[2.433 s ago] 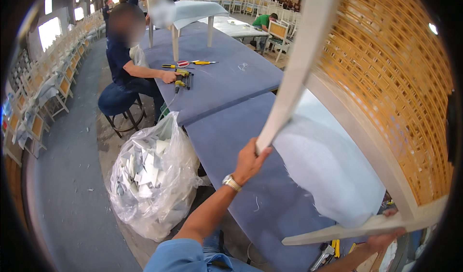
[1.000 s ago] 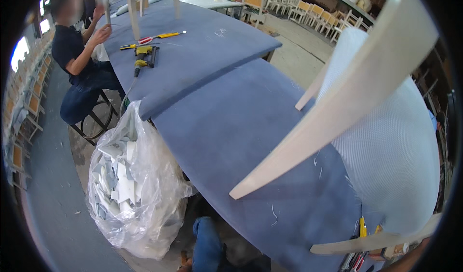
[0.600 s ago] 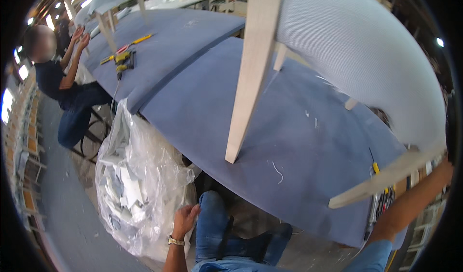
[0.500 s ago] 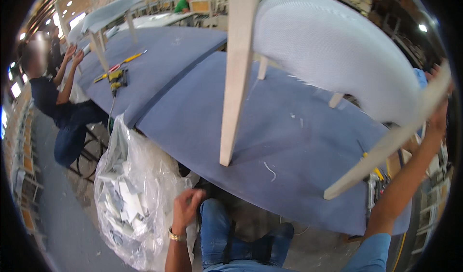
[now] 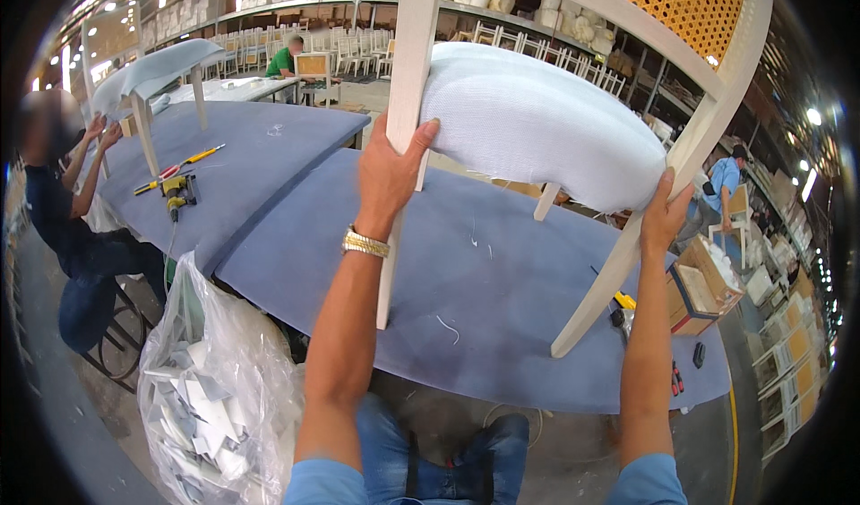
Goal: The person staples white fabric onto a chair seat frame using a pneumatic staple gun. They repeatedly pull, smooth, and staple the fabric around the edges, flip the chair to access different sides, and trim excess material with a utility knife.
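Observation:
I hold a pale wooden chair (image 5: 537, 120) up in the air over a blue padded workbench (image 5: 502, 281). It has a white upholstered seat and an orange cane back at the top. My left hand (image 5: 387, 174), with a gold watch on the wrist, grips one front leg near the seat. My right hand (image 5: 665, 214) grips the other leg on the right side. Both legs point down toward the bench without touching it.
A clear plastic bag of white scraps (image 5: 215, 398) stands at the lower left. On a second blue bench (image 5: 251, 174) lie a yellow power tool (image 5: 177, 190) and another chair (image 5: 148, 80). One person sits at far left (image 5: 67, 227); cardboard boxes (image 5: 699, 286) are at the right.
My left hand, which hung low by my leg, has come up and gripped the chair's left leg. The chair has tilted so that its seat faces me, still held by my right hand.

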Available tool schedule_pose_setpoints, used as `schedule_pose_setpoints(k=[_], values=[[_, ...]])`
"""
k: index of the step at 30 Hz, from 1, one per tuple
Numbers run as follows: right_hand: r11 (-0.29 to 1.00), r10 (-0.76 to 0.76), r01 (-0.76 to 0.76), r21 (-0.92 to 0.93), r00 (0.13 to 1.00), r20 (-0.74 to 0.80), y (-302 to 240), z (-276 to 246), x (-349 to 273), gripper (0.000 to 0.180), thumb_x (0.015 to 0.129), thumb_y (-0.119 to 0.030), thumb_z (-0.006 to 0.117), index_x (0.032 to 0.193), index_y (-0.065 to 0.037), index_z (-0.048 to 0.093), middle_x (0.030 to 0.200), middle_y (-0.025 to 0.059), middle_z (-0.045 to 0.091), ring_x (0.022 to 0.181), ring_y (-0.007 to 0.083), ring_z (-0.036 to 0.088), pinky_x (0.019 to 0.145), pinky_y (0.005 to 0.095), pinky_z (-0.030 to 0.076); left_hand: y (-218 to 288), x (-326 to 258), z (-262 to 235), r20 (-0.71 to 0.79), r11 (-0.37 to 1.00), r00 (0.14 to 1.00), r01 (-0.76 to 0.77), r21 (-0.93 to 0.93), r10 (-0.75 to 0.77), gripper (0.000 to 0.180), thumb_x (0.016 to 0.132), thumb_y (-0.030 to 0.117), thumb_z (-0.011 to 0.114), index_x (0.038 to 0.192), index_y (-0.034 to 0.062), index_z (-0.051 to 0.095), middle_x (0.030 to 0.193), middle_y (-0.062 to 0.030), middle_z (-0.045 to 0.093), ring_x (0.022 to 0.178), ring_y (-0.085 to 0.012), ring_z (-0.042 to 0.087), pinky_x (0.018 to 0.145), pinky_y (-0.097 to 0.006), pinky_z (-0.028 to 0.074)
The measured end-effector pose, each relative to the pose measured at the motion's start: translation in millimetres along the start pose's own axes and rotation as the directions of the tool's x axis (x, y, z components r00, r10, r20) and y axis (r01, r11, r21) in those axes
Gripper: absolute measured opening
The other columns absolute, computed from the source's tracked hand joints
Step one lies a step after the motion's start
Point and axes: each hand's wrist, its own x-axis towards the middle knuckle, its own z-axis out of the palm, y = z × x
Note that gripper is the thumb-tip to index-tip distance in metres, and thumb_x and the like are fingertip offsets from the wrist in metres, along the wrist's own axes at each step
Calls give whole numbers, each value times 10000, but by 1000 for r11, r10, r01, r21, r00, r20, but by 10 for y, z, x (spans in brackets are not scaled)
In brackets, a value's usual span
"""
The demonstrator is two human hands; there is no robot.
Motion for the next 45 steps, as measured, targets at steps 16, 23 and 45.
schedule_pose_setpoints(k=[16, 23, 45], values=[[840, 334, -455, 295, 863, 380, 1111, -231, -480, 579, 1059, -514, 403, 1291, -9, 563, 976, 93, 685, 833, 140, 622, 740, 274, 507, 365, -589, 238, -28, 992, 991, -128, 21, 129, 856, 848, 373, 805, 1485, -30, 399, 1168, -253, 688, 1013, -291, 710, 871, -376, 542], [879, 320, -417, 233, 876, 360, 850, -362, -619, 540, 1068, -494, 397, 1217, -8, 582, 975, 88, 678, 786, 125, 588, 707, 278, 487, 269, -506, 154, -31, 994, 993, -112, -15, 111, 839, 871, 417, 785, 1494, 6, 401, 1044, -193, 729, 913, -214, 710, 791, -335, 553], [906, 277, -351, 236, 914, 297, 384, -609, -1049, 416, 1046, -376, 547, 1199, 8, 595, 887, 34, 608, 818, 114, 527, 754, 273, 460, 176, -339, -96, 8, 996, 996, -90, -29, 90, 609, 989, 335, 651, 1404, -11, 369, 909, -106, 606, 698, -174, 650, 620, -309, 521]])
